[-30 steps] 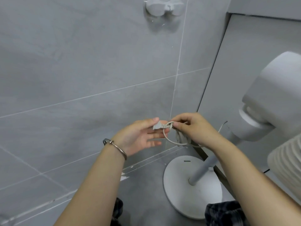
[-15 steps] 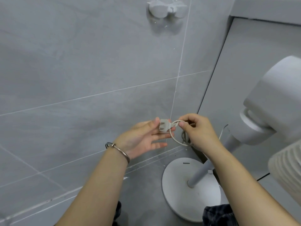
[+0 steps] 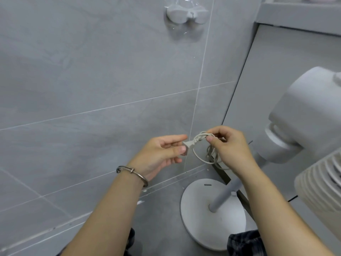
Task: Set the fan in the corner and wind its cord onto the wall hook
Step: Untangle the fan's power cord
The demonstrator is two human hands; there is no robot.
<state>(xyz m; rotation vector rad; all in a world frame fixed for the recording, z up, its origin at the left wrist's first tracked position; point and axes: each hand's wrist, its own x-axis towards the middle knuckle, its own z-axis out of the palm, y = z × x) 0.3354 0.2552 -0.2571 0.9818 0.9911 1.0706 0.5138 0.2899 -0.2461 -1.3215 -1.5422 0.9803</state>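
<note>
Pinching the blocky white plug (image 3: 186, 147), left hand (image 3: 162, 154) faces right hand (image 3: 230, 146) gripping smooth coiled cord (image 3: 201, 135)

Home bathroom corner: grey wall tiles (image 3: 92, 71).

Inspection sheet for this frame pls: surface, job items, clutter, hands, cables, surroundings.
Surface: grey tile floor.
Job's things: fan stands upright on the floor by the corner; wall hook bare.
Clutter: nothing seen.
Hands: left hand pinches the plug; right hand grips the coiled cord.
Cables: cord in a small coil, not on the hook.
Surroundings: grey tiled wall; bracelet on left wrist.
</note>
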